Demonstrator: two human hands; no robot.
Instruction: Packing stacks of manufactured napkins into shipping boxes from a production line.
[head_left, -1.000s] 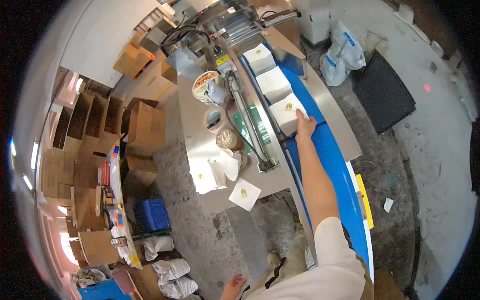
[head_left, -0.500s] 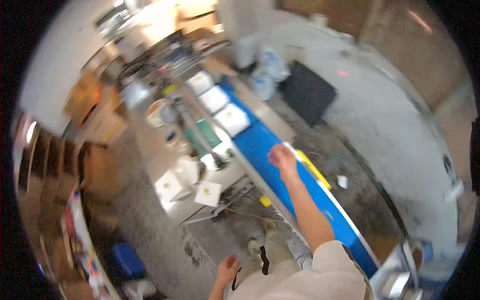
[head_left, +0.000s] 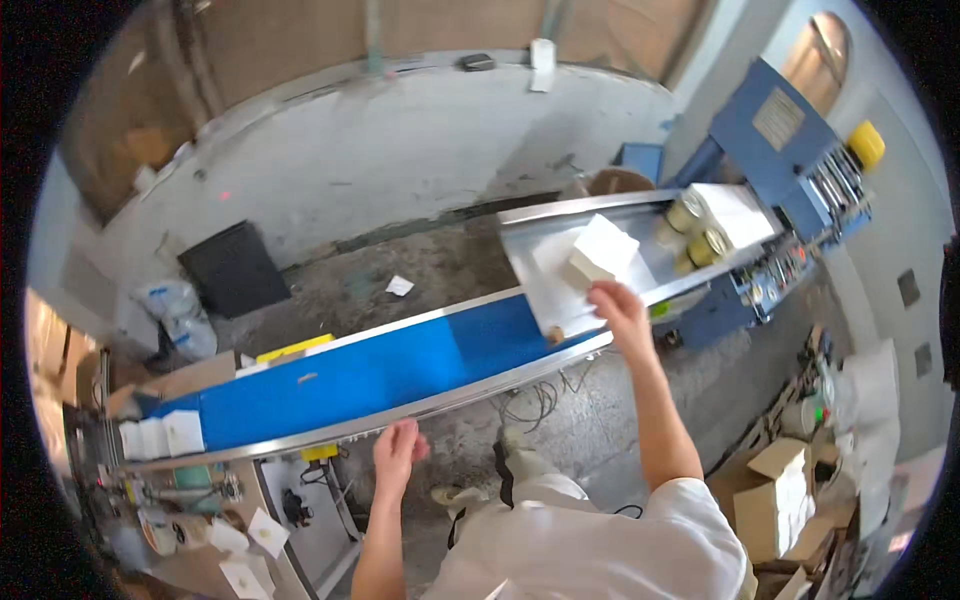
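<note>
My right hand (head_left: 622,308) is over the near side of a metal tray (head_left: 530,250), its fingers loosely bent and apart just below a small white stack (head_left: 605,247) that looks like folded paper or cards. No grip on the stack shows. On the same tray stand two round cans or jars (head_left: 706,247) with yellowish tops, beside a larger white stack (head_left: 733,215). My left hand (head_left: 398,447) hangs by the near edge of a blue conveyor belt (head_left: 390,365), fingers relaxed and apart, holding nothing.
White square pieces (head_left: 183,433) lie at the belt's left end. A blue machine (head_left: 775,120) stands beyond the tray at right. At lower left is a work table (head_left: 300,545) with white cards; an open cardboard box (head_left: 775,500) sits at lower right.
My view has turned to the right, bringing in the tray and blue machine. My right hand has gone from over the belt to the tray; my left hand has risen to the belt's near edge.
</note>
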